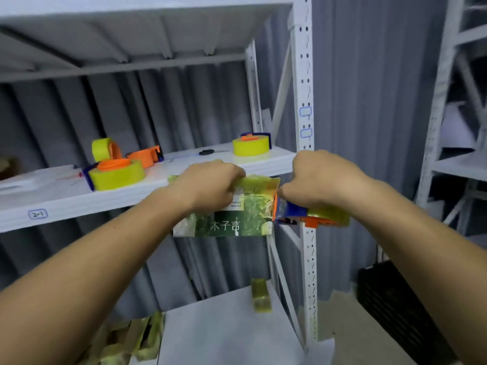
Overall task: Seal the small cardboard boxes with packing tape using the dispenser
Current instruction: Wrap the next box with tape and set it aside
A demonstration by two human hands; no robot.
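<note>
The small cardboard box, green-printed with white characters on its near face, is held up in the air in front of the middle shelf, level with that shelf's front edge and near its right end, resting on nothing. Yellowish packing tape already lies across its top and wraps down toward the right end, crinkled where it turns the corner.

The left hand grips the box from above, fingers curled over the top edge and knuckles up, which seems meant to steady the box and pin the taped flap while the tape is drawn tight. The right hand is clenched around the tape dispenser, a blue and orange frame carrying a yellow roll, held hard against the box's right end. Judging by that position, the strip is being pulled over the end or is about to be cut there. Both forearms reach forward and slightly inward, wrists bent down, the hands close together with only the box's corner between them.

Farther out, three spare tape rolls in similar holders sit along the middle shelf, one near its right end. On the lower shelf, a small wrapped box stands near the right edge and more taped boxes are heaped at its left.
</note>
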